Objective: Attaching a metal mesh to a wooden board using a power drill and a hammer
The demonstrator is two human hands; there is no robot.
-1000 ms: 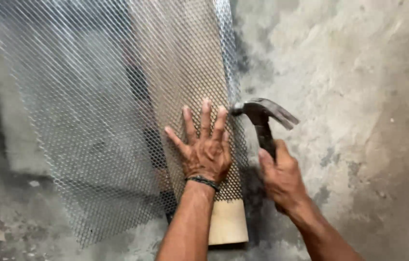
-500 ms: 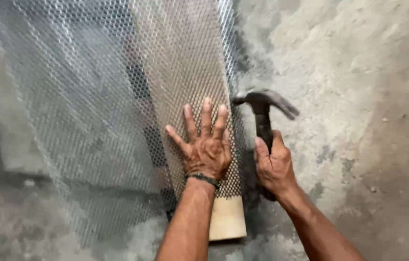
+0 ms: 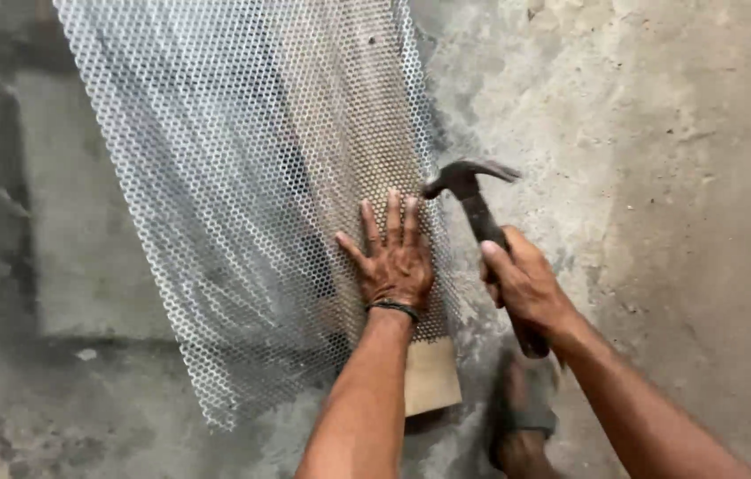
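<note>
Pressing flat, my left hand [image 3: 396,262] lies palm down with the fingers spread wide on the silvery sheet of expanded metal mesh [image 3: 251,177], near its lower right corner; it grips nothing, it only bears on the mesh. A dark band sits around that wrist. Under the mesh, beneath my palm, runs a pale wooden board [image 3: 431,374], and its bare end sticks out from the mesh's lower edge just below my wrist.

My right hand [image 3: 524,282] is wrapped tight around the dark handle of a claw hammer with a dark steel head [image 3: 473,191]. The fingers are curled fully round the shaft and the thumb lies along it. The hammer stands just to the right of the mesh's right edge, handle slanting up and to the left from my fist, so the head sits above and a little left of my grip, close beside the fingertips of my left hand. I cannot tell whether the head touches the mesh edge.

Mesh and board lie on a rough grey concrete floor [image 3: 659,133]. Left of the mesh, partly under it, sits a flat grey slab [image 3: 74,231]. Below my right hand, a foot in a dark sandal [image 3: 522,412] rests on the concrete, just right of the board's end.
</note>
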